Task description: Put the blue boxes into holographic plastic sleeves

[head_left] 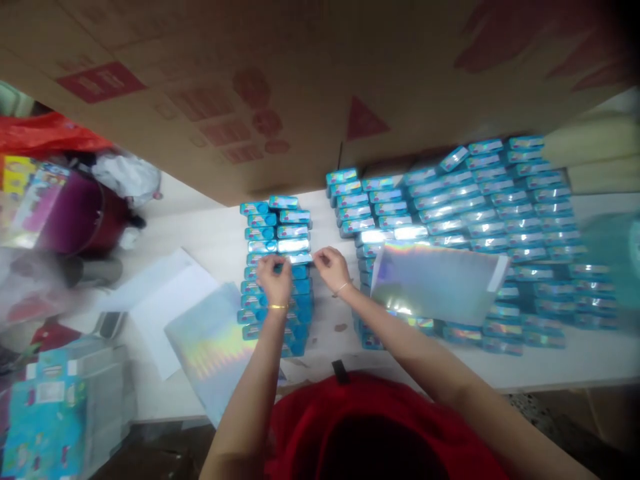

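Note:
Over the left block of small teal boxes, my left hand is closed, thumb and finger pinched together. My right hand also pinches, at the right edge of the same block. A narrow shiny sticker strip lies between the two sets of fingertips, along the top of one box; its ends meet my fingers. Blur hides how firmly each hand grips it. Boxes farther back carry similar pale strips. To the left, a holographic sheet lies partly beside the boxes, near my left forearm.
Many more teal boxes stand in rows on the right, with another holographic sheet lying on them. A large cardboard carton walls off the back. White papers, a purple bucket and stacked teal cartons are at left.

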